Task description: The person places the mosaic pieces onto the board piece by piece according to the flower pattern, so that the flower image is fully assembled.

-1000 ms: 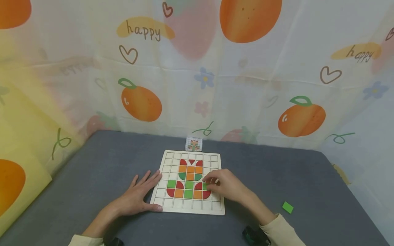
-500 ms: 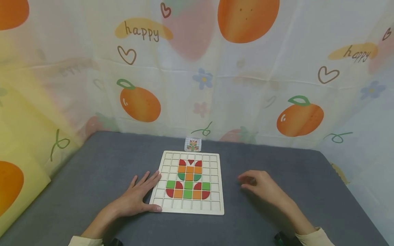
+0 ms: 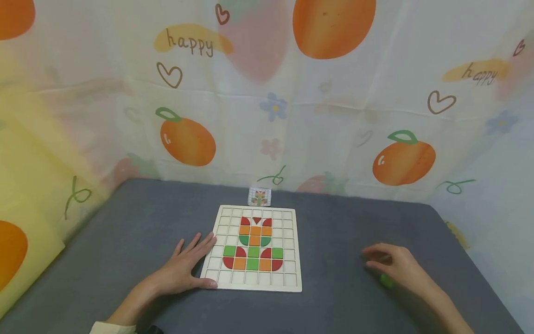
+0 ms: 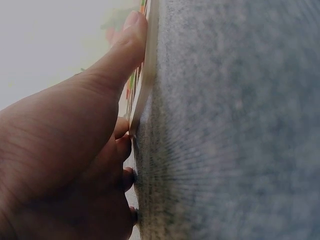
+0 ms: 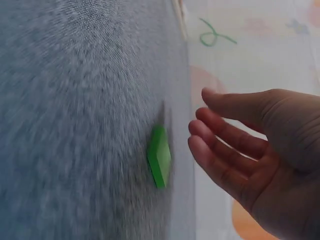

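Note:
A square white grid board point(image 3: 212, 276) lies on the table, bearing red, orange and green tiles in a flower-like pattern. My left hand point(image 3: 178, 266) rests spread on the board's left edge, the thumb near its lower left corner. In the left wrist view the left thumb point(image 4: 127, 47) lies along the board's side. To the right, my right hand point(image 3: 398, 264) hovers over a light green square tile point(image 3: 386, 281), partly hidden beneath it. The right wrist view has this green tile point(image 5: 160, 156) flat on the table, apart from the loosely bent fingers point(image 5: 225, 135), which hold nothing.
A small pattern card point(image 3: 259, 197) lies just beyond the board's far edge, printed with a similar flower design. The grey cloth-covered table point(image 3: 329, 241) reaches back to a hanging curtain point(image 3: 329, 153) with fruit prints.
My right hand has left the board, where a green tile now lies in the right-hand spot, and has travelled right to above the loose green tile. My left hand stays on the board.

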`<state>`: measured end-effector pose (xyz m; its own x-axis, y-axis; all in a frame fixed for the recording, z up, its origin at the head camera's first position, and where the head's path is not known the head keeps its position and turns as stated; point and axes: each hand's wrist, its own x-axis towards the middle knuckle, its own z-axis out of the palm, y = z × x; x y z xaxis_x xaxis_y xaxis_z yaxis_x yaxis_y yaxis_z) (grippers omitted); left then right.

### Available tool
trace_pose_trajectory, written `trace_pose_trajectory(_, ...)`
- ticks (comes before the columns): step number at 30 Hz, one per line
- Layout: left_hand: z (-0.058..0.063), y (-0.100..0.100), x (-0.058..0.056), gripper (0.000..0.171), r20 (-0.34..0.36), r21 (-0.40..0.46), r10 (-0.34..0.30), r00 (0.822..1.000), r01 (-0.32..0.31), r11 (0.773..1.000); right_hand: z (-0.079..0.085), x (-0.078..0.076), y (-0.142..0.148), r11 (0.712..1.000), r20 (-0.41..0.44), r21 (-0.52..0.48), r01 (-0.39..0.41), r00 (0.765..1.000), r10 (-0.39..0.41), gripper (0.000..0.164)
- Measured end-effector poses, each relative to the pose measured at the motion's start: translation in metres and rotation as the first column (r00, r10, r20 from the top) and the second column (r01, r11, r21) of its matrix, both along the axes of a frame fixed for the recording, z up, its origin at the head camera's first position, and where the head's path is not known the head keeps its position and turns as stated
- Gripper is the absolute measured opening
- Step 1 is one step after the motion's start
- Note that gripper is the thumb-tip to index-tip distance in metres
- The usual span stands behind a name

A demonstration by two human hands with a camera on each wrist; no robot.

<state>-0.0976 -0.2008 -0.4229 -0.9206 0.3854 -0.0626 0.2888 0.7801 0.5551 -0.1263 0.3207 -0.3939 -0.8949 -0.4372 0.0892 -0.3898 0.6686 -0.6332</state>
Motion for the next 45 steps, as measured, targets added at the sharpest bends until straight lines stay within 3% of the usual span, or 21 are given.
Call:
trace_pose_trajectory(3, 0.001, -0.002, 0.002, 0.112, -0.001, -0.004, -0.001, 1.000, 0.001, 1.000, 0.001, 0.006, 0.009, 0.999, 0.053, -0.027, 0.029, 0.998, -0.027, 0.029)
trace_pose_trajectory(11, 0.001, -0.003, 0.001, 0.112, 0.009, -0.011, 0.006, 1.000, -0.006, 1.000, -0.006, 0.022, 0.026, 0.998, 0.195, 0.025, 0.061, 0.979, -0.064, 0.039)
trace_pose_trajectory(17, 0.002, -0.001, 0.001, 0.111, 0.004, -0.010, -0.005, 1.000, 0.005, 1.000, -0.011, 0.027, 0.028, 0.999, 0.140, 0.023, 0.045, 0.989, -0.048, 0.037)
trace_pose_trajectory(24, 0.002, -0.001, 0.002, 0.111, -0.001, -0.005, 0.004, 1.000, -0.004, 1.000, -0.010, 0.029, 0.031, 0.996, 0.150, 0.036, 0.088, 0.984, -0.092, 0.038)
trace_pose_trajectory(45, 0.000, -0.001, 0.001, 0.113, 0.014, -0.012, 0.019, 1.000, -0.019, 1.000, 0.001, 0.014, -0.010, 0.999, 0.022, 0.034, -0.037, 0.999, 0.036, 0.027)
